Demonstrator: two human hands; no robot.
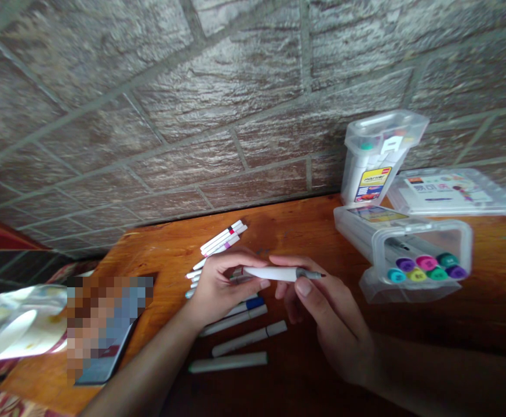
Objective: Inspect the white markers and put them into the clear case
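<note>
An uncapped white marker [274, 273] lies level between my two hands, its grey collar and dark tip pointing right. My left hand [220, 286] is closed around its rear end, thumb below and fingers curled above. At the tip end, my right hand [335, 318] pinches the barrel near the collar, thumb in front and fingers behind. Beneath the hands, several white markers lie on the wooden table [161, 341], among them one with a green end [230, 362] and one with a dark ring [250, 339]. Others are partly hidden by my left hand.
An open clear case [378, 237] lies at right with several coloured markers [426, 263] inside. Behind it stand an upright marker case [372, 156] and a flat clear box [457, 191]. A phone-like slab [105, 353] and a white cup [26, 336] are at left. A stone-patterned wall [218, 150] bounds the table.
</note>
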